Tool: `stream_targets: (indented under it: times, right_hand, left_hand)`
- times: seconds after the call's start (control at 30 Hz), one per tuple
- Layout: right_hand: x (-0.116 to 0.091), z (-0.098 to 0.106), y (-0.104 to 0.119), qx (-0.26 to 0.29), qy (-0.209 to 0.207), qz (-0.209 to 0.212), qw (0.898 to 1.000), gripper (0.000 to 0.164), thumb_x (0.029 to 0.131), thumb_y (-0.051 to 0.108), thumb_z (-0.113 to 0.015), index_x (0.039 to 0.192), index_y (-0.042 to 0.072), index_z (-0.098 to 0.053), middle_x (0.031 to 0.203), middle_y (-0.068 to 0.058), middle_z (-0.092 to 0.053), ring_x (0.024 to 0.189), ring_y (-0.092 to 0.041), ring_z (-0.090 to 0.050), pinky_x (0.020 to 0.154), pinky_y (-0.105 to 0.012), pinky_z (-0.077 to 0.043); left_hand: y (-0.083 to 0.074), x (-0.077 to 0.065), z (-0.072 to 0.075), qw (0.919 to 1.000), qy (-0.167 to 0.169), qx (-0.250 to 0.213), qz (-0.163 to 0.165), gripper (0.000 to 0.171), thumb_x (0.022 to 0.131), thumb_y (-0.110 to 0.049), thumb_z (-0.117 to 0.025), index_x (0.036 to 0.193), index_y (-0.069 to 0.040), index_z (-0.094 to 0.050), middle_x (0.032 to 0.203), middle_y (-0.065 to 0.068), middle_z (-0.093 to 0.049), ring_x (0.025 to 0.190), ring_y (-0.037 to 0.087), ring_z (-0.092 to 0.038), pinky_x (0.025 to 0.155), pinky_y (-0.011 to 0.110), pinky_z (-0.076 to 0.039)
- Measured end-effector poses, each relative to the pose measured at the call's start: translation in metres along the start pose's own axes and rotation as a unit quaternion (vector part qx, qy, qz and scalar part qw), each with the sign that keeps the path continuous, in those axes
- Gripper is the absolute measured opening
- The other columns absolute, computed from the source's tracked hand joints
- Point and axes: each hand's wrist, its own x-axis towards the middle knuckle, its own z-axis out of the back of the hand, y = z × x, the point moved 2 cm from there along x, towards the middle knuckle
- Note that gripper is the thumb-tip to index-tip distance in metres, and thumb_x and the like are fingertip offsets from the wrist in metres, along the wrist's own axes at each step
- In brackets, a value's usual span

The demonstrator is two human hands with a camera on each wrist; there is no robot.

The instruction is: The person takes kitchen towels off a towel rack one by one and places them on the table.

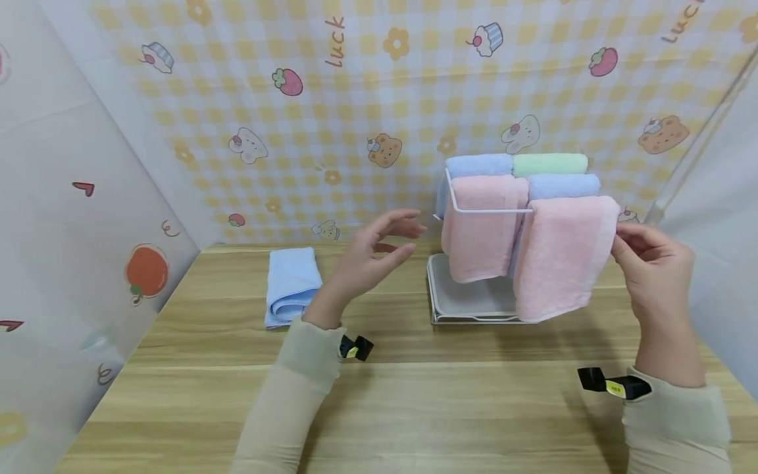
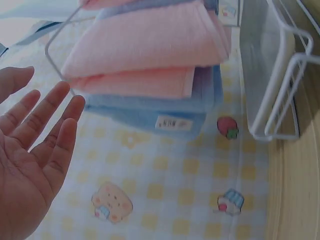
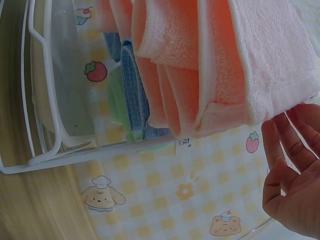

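Note:
At the right, my right hand [image 1: 660, 266] pinches the side edge of the front pink towel [image 1: 562, 257], which hangs over the white wire rack [image 1: 491, 210]. In the right wrist view, the fingertips [image 3: 280, 120] meet that towel's hem. My left hand [image 1: 379, 250] hovers left of the rack, palm towards it, fingers spread and holding nothing. Beside it hangs a second pink towel [image 1: 482, 224]. Behind the pink ones are blue towels [image 1: 562, 186] and a green towel [image 1: 551, 163]. The left wrist view shows a label [image 2: 174, 123] on a blue towel.
A folded blue towel [image 1: 291, 276] lies on the wooden table [image 1: 379, 408], left of my left forearm. Under the hanging towels sits the rack's grey tray [image 1: 462, 296]. A yellow checked cloth [image 1: 331, 131] covers the wall behind; white sheets hang at both sides.

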Motion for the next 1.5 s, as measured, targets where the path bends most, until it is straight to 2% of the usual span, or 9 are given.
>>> stream_targets:
  times: [0.13, 0.3, 0.57, 0.73, 0.83, 1.0, 1.1, 1.27, 1.5]
  right_hand:
    - [0.000, 0.000, 0.000, -0.002, -0.004, -0.005, 1.000, 0.016, 0.084, -0.021, -0.061, 0.090, -0.013, -0.073, 0.078, -0.008, -0.075, 0.067, -0.011, -0.069, 0.066, -0.015, -0.056]
    - [0.000, -0.001, 0.000, 0.004, -0.006, -0.003, 1.000, 0.016, 0.084, -0.022, -0.061, 0.090, -0.013, -0.073, 0.078, -0.008, -0.075, 0.068, -0.011, -0.070, 0.066, -0.015, -0.057]
    - [0.000, -0.002, 0.001, -0.010, -0.021, -0.006, 1.000, 0.013, 0.084, -0.019, -0.064, 0.087, -0.011, -0.073, 0.077, -0.008, -0.074, 0.066, -0.011, -0.068, 0.064, -0.014, -0.056]
    - [-0.001, -0.001, 0.000, -0.007, -0.021, -0.009, 1.000, 0.011, 0.083, -0.018, -0.065, 0.087, -0.012, -0.073, 0.076, -0.008, -0.074, 0.066, -0.011, -0.069, 0.064, -0.015, -0.057]
    - [-0.001, -0.001, 0.000, -0.009, -0.021, -0.007, 1.000, 0.012, 0.083, -0.019, -0.064, 0.087, -0.012, -0.073, 0.076, -0.008, -0.074, 0.066, -0.011, -0.068, 0.064, -0.015, -0.056]
    - [0.000, -0.002, 0.001, -0.012, -0.020, -0.003, 1.000, 0.015, 0.083, -0.021, -0.062, 0.087, -0.012, -0.073, 0.076, -0.008, -0.074, 0.067, -0.011, -0.068, 0.064, -0.015, -0.056]
    - [0.000, -0.002, 0.000, -0.015, -0.018, -0.002, 1.000, 0.016, 0.084, -0.021, -0.062, 0.087, -0.011, -0.073, 0.077, -0.007, -0.074, 0.067, -0.011, -0.068, 0.064, -0.014, -0.056]
    - [0.000, -0.002, 0.001, -0.017, -0.019, 0.000, 1.000, 0.015, 0.084, -0.021, -0.062, 0.087, -0.011, -0.073, 0.077, -0.007, -0.074, 0.067, -0.011, -0.068, 0.064, -0.014, -0.056]
    - [-0.001, -0.001, 0.002, -0.021, -0.010, 0.005, 1.000, 0.016, 0.085, -0.019, -0.062, 0.087, -0.008, -0.074, 0.078, -0.005, -0.074, 0.067, -0.009, -0.068, 0.064, -0.013, -0.055]
  left_hand:
    - [-0.005, 0.006, -0.017, 0.9990, 0.018, -0.038, -0.016, 0.045, 0.096, -0.007, -0.063, 0.139, -0.008, -0.051, 0.124, 0.014, -0.068, 0.115, 0.025, -0.064, 0.085, 0.036, -0.058]
    - [-0.009, 0.011, -0.040, 0.9955, 0.042, -0.083, -0.018, 0.049, 0.096, -0.007, -0.063, 0.143, -0.009, -0.047, 0.124, 0.016, -0.067, 0.115, 0.029, -0.064, 0.084, 0.032, -0.058]
    - [-0.016, 0.022, -0.074, 0.9927, 0.074, -0.095, -0.005, 0.059, 0.096, -0.014, -0.066, 0.149, -0.019, -0.039, 0.131, 0.011, -0.064, 0.114, 0.010, -0.064, 0.084, 0.025, -0.056]
    - [-0.023, 0.031, -0.095, 0.9882, 0.094, -0.121, -0.008, 0.065, 0.096, -0.010, -0.065, 0.151, -0.020, -0.032, 0.136, 0.013, -0.060, 0.118, 0.023, -0.063, 0.086, 0.022, -0.055]
    - [-0.028, 0.036, -0.105, 0.9896, 0.095, -0.103, -0.030, 0.067, 0.096, -0.008, -0.065, 0.151, -0.020, -0.029, 0.137, 0.011, -0.060, 0.119, 0.023, -0.062, 0.086, 0.020, -0.055]
    - [-0.032, 0.043, -0.114, 0.9947, 0.076, -0.043, -0.055, 0.070, 0.096, -0.014, -0.065, 0.153, -0.022, -0.025, 0.136, 0.008, -0.062, 0.117, 0.011, -0.063, 0.083, 0.017, -0.053]
    - [-0.035, 0.048, -0.115, 0.9957, 0.066, -0.031, -0.057, 0.072, 0.096, -0.014, -0.066, 0.154, -0.021, -0.024, 0.138, 0.008, -0.060, 0.118, 0.008, -0.061, 0.083, 0.018, -0.054]
    - [-0.039, 0.061, -0.119, 0.9948, 0.069, -0.052, -0.054, 0.077, 0.095, -0.014, -0.066, 0.157, -0.018, -0.020, 0.143, 0.011, -0.055, 0.124, 0.003, -0.056, 0.086, 0.021, -0.056]
    - [-0.040, 0.073, -0.126, 0.9930, 0.084, -0.077, -0.033, 0.080, 0.095, -0.013, -0.067, 0.157, -0.020, -0.017, 0.133, 0.013, -0.062, 0.106, 0.002, -0.059, 0.082, 0.014, -0.052]
